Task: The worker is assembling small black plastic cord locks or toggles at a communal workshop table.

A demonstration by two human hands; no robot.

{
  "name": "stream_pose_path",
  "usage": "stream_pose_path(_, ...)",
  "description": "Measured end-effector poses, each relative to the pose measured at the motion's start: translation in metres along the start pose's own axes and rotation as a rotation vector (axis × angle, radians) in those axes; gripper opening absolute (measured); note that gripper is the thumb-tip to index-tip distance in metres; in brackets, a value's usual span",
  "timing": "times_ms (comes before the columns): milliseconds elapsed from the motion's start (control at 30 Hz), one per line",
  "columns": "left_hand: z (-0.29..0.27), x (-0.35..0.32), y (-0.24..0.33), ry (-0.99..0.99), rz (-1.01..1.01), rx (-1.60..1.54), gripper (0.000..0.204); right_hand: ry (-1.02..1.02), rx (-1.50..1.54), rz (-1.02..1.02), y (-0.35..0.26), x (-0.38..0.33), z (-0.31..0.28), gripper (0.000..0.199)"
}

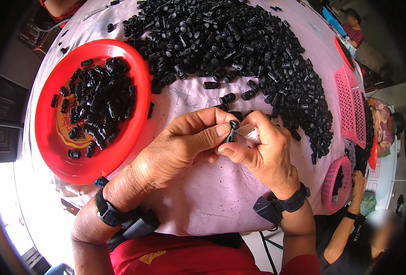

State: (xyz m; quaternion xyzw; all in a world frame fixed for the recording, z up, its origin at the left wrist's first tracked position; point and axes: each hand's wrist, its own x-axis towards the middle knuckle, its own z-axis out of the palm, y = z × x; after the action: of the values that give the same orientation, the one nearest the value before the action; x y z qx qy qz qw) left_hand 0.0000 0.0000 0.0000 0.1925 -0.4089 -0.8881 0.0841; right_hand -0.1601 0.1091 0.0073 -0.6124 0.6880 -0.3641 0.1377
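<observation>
My left hand (189, 140) pinches a small black plastic cord lock (232, 131) between thumb and fingertips, over the middle of the table. Right beside it, my right hand (267, 146) is closed round a small whitish, shiny piece (250, 134). A thin part of that piece reaches to the cord lock; its exact kind I cannot make out. Several loose cord locks (228, 98) lie just beyond my fingertips. To the left of my hands stands a red plastic plate (136, 133) with a heap of cord locks (103, 98) on it.
A large pile of black cord locks (212, 36) spreads across the far and right side of the pink cloth (198, 201). Along the right edge are a pink slotted basket (350, 105) and a round pink basket (330, 183). Another person's hand (359, 183) works at the lower right.
</observation>
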Motion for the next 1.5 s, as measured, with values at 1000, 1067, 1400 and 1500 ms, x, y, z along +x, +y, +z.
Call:
stream_pose_path(1000,0.0008,0.0021,-0.0034,0.005,0.017,0.013,0.023,-0.030,-0.097,-0.027,0.0029,-0.0026,0.0005,0.051)
stream_pose_path(1067,0.0007,0.0023,-0.0036,0.008,0.008,0.048,0.023,0.026,-0.102,-0.070,0.0022,-0.0019,0.0014,0.051)
stream_pose_path(1400,0.0000,0.0009,-0.0010,0.022,-0.021,0.080,0.025,-0.061,-0.141,0.012,0.0008,-0.0021,-0.0005,0.051)
stream_pose_path(1500,-0.0017,0.0008,-0.0035,0.003,0.004,0.030,0.024,-0.070,-0.129,0.003,-0.0003,-0.0020,-0.0007,0.049)
